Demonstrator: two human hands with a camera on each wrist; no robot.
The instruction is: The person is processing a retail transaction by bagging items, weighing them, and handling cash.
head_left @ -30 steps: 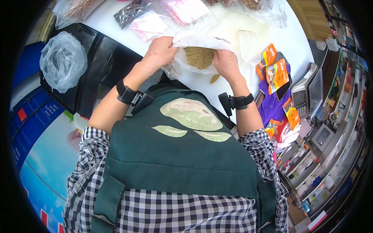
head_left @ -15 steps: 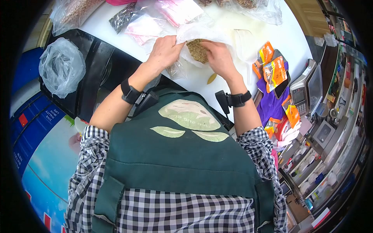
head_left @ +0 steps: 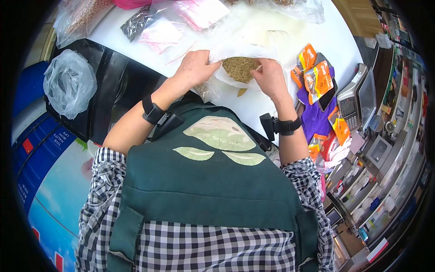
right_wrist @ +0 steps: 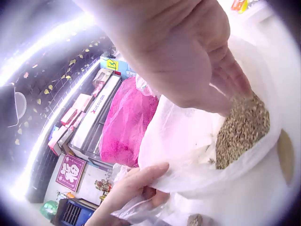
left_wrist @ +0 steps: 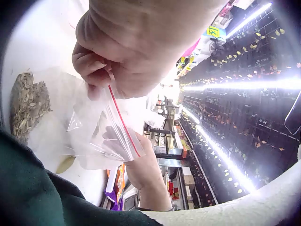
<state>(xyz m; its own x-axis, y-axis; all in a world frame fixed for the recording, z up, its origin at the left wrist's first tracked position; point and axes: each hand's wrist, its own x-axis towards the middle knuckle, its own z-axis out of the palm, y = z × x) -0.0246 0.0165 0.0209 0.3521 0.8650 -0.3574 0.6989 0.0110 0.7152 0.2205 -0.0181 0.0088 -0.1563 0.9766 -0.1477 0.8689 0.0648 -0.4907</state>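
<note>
A white see-through plastic bag [head_left: 226,82] stands with its mouth spread, brownish-green dried seeds [head_left: 239,69] inside. My left hand [head_left: 194,68] pinches the left side of its mouth between thumb and fingers. In the left wrist view a red zip strip [left_wrist: 123,118] runs along the plastic from that hand. My right hand [head_left: 271,78] reaches over the right side of the mouth, thumb and fingers drawn together. The right wrist view shows its fingertips [right_wrist: 242,89] at the seeds, some grains blurred around them. Beside the bag lies a small clear bag of dried chips [left_wrist: 29,106].
Pink-edged zip bags [head_left: 161,32] and a bag of pinkish kernels [head_left: 81,18] lie at the far left. Orange packets [head_left: 318,80] sit on purple cloth [head_left: 312,120] at right, near a card terminal [head_left: 350,109]. A dried leaf [head_left: 242,92] lies before the white bag.
My right hand let go of the bag's rim, dipped its fingers into the seeds, then drew back towards the right side of the mouth. My left hand stays on the left rim.
</note>
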